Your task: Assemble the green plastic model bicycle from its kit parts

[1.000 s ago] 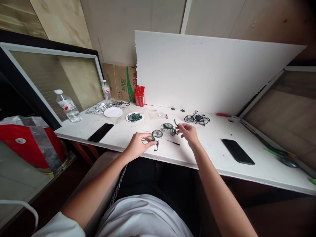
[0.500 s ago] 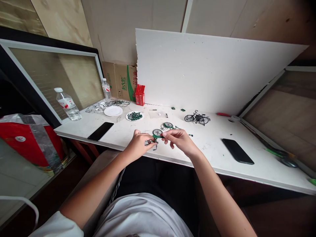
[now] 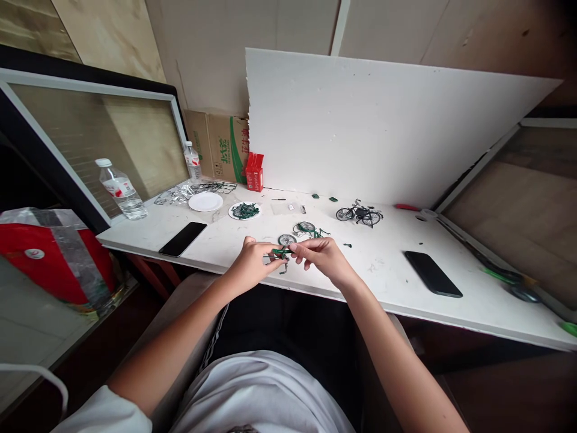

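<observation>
Near the table's front edge, my left hand (image 3: 253, 260) pinches a green model bicycle part (image 3: 282, 252) between thumb and fingertips. Its small pedal-like end (image 3: 283, 272) hangs below. From the other side my right hand (image 3: 322, 255) closes thumb and forefinger at the same part; the exact grip is partly hidden. Just beyond my fingertips is a spoked wheel (image 3: 287, 240), and I cannot tell if it is joined to the held part. Behind it lie another green wheel (image 3: 306, 227) and thin green frame pieces (image 3: 321, 233).
A finished-looking black model bicycle (image 3: 359, 213) stands further back. Green parts fill a white plate (image 3: 232, 211), beside another white plate (image 3: 205, 202). Phones lie left (image 3: 183, 239) and right (image 3: 433, 274). A water bottle (image 3: 121, 191), a red box (image 3: 255, 172) and a white board (image 3: 383, 132) are behind.
My right hand has shifted slightly left, bringing its fingertips closer to my left hand. The green part has tucked in nearer the left fingertips. The view has moved slightly.
</observation>
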`<act>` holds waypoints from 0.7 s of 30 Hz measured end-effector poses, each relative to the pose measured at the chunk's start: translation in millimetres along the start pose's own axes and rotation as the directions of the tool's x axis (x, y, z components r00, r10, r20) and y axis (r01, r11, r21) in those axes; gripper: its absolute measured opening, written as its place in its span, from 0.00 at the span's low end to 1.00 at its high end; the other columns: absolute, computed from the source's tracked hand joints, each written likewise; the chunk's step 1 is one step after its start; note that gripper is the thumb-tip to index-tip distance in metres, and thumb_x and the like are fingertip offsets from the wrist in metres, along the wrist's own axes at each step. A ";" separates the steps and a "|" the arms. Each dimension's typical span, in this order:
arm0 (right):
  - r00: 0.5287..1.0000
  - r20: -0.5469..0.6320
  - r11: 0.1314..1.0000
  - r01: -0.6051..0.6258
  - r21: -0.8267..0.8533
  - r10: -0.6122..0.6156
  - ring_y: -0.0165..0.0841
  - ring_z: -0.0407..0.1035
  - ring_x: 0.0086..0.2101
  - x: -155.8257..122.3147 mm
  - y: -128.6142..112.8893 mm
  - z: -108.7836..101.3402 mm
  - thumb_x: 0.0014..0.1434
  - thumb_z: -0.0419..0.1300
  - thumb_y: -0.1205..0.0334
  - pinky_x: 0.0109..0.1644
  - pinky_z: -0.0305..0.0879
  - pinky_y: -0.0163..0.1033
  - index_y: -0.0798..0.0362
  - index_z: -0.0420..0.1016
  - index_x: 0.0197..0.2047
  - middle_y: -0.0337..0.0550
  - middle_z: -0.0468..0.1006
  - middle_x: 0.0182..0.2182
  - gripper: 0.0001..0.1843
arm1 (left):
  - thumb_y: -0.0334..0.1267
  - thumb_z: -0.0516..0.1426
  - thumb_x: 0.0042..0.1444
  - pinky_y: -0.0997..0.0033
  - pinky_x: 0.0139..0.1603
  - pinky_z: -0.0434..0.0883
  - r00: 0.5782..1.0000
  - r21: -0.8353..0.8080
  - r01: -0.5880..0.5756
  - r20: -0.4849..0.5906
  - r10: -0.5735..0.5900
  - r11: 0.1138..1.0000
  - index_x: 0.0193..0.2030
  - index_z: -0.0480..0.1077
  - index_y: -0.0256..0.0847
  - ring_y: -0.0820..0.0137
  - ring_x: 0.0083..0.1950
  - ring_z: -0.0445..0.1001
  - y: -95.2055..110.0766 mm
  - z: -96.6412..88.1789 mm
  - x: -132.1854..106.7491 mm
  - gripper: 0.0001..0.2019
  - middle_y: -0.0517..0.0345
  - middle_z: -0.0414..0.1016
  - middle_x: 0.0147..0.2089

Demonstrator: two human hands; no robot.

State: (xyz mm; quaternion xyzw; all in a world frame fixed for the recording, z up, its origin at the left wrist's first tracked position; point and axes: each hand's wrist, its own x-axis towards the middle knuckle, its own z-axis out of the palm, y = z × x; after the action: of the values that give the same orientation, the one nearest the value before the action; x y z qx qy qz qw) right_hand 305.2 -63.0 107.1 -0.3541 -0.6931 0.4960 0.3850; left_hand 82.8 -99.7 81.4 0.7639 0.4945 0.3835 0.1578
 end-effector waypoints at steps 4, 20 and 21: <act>1.000 -0.001 0.999 0.016 -0.044 -0.016 0.31 0.69 0.26 -2.2 -4.0 0.3 0.61 0.69 0.39 0.24 0.64 0.35 0.51 0.87 0.34 0.44 0.81 0.30 0.22 | 0.45 0.71 0.57 0.54 0.62 0.70 0.995 -0.153 0.079 -0.047 -0.087 0.985 0.68 0.74 0.50 0.54 0.54 0.81 1.0 -1.9 -1.3 0.31 0.53 0.86 0.44; 0.973 0.028 0.960 0.229 -0.162 -0.228 0.36 0.71 0.33 -1.1 4.9 5.8 0.65 0.67 0.38 0.40 0.66 0.41 0.49 0.85 0.32 0.43 0.82 0.31 0.23 | 0.46 0.73 0.54 0.65 0.50 0.77 0.983 -0.482 0.171 0.140 -0.117 0.860 0.70 0.69 0.44 0.61 0.45 0.84 11.9 -6.1 -2.3 0.37 0.55 0.83 0.39; 0.972 0.025 0.957 0.236 -0.169 -0.235 0.36 0.71 0.33 -0.8 6.0 5.9 0.65 0.67 0.38 0.39 0.65 0.41 0.49 0.85 0.31 0.43 0.82 0.30 0.23 | 0.46 0.73 0.54 0.65 0.49 0.76 0.982 -0.485 0.175 0.145 -0.118 0.857 0.69 0.69 0.44 0.62 0.45 0.84 12.2 -6.3 -2.0 0.37 0.55 0.82 0.39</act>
State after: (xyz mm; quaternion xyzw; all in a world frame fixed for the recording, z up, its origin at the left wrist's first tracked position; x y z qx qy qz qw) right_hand 301.0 -64.6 99.9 -0.2996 -0.7711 0.3862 0.4079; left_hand 85.5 -108.0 92.2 0.6778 0.4268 0.4416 0.4043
